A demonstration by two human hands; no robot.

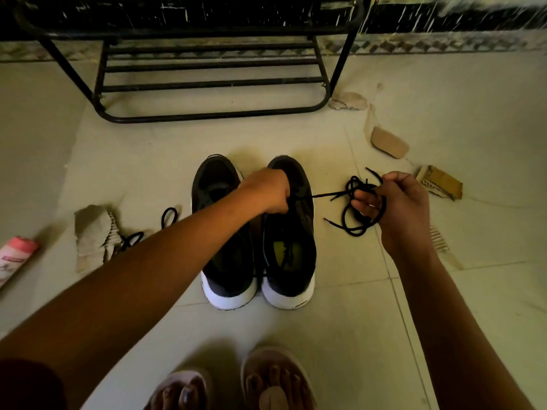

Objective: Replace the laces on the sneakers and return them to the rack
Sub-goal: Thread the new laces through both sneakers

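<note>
Head view. Two black sneakers (293, 232) stand side by side on the tiled floor (340, 335) before the shoe rack (213, 84). The left hand (268, 190) pinches the black lace (325, 194) at one sneaker's eyelets; the right hand (399, 208) grips its loose coil in curled fingers (362, 199). The lace, judged limp and light, is best held near its stiff tip.

Pale tiled floor (444, 291); at its middle a pair of black sneakers (288, 261), close side by side; beyond them a black metal rack (213, 115); left of the shoes a loose black lace (169, 216) beside a torn cardboard scrap (91, 232); pink tube (16, 253) at the left edge; more cardboard pieces (389, 142) to the right; sandalled feet (275, 377) nearest.
</note>
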